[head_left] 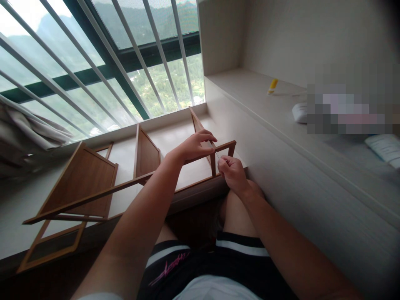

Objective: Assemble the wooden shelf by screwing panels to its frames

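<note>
A brown wooden shelf frame (93,196) lies on its side along the window ledge, with its flat shelf panels standing upright between the rails. My left hand (199,145) is closed on the frame near its right end, with the fingers curved over the rail. Just to the right, my right hand (233,171) is in a fist. From its fingers a thin metal rod (218,154) sticks out toward the rail, beside the left thumb. Most of the rod is hidden in the fist, and I cannot tell whether its tip touches the wood.
A barred window (150,58) rises behind the ledge, with a grey curtain (28,129) at the left. On the right, a pale counter (250,96) carries a small yellow object (272,86), a white item (300,113) and a printed packet (386,148). My knees are against the ledge.
</note>
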### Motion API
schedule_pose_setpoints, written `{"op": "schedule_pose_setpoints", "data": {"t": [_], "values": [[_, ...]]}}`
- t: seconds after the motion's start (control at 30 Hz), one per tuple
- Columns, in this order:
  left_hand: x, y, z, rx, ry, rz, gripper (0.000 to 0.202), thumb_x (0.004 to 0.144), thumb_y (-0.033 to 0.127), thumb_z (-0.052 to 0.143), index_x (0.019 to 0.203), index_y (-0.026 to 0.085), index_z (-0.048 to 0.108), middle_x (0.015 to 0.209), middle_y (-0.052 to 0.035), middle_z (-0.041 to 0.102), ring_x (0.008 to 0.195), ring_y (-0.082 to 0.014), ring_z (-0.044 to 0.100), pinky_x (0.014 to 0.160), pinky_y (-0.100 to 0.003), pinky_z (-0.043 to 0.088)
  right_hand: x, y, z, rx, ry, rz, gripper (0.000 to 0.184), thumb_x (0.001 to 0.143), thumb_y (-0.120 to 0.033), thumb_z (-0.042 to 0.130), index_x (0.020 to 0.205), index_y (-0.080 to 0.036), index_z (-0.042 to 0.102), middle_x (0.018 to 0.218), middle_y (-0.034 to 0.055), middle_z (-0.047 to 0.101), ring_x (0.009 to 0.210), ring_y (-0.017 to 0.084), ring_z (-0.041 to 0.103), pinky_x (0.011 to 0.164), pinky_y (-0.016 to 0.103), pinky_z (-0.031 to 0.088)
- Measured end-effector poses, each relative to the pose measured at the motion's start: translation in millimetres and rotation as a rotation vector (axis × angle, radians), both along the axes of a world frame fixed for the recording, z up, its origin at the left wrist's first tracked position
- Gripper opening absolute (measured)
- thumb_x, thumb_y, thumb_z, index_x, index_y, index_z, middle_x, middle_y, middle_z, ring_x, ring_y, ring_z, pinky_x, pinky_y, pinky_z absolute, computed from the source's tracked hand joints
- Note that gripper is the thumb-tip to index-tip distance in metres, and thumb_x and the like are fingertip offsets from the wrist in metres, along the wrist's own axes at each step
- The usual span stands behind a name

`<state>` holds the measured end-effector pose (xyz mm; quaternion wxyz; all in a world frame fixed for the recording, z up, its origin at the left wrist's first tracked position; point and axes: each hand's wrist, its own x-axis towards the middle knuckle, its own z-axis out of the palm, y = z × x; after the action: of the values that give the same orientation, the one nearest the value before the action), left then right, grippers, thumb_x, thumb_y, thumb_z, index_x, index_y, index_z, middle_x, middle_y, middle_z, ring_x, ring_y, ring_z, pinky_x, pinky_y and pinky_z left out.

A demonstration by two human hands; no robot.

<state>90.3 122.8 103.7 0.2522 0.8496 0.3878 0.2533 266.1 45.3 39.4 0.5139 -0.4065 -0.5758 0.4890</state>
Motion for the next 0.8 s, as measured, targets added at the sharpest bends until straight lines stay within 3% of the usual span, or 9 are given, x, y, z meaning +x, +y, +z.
{"op": "schedule_pose_setpoints", "data": {"t": [0.6,0.8], "values": [[-1.6,0.8,3.1,0.005,0.029,-0.020,0.036,0.077,0.032,0.065,0.112,0.023,0.069,0.117,-0.0079,0.058,0.105,-0.0207,0.058,0.097,-0.036,0.047,23.4,13.0,9.8,0.072,-0.216,0.118,0.034,0.085,-0.030,0.047,0.057,-0.021,0.030,0.052,-0.0060,0.026,0.050,0.009,0.023,0.048,0.026,0.018],[-1.3,1.5,2.0,0.003,0.020,-0.029,0.036,0.076,0.031,0.066,0.111,0.023,0.070,0.116,-0.0077,0.059,0.105,-0.0209,0.058,0.098,-0.036,0.046,27.7,15.1,18.9,0.153,-0.371,0.101,0.031,0.080,-0.023,0.050,0.055,-0.020,0.032,0.051,-0.0056,0.028,0.051,0.008,0.026,0.049,0.027,0.018]]}}
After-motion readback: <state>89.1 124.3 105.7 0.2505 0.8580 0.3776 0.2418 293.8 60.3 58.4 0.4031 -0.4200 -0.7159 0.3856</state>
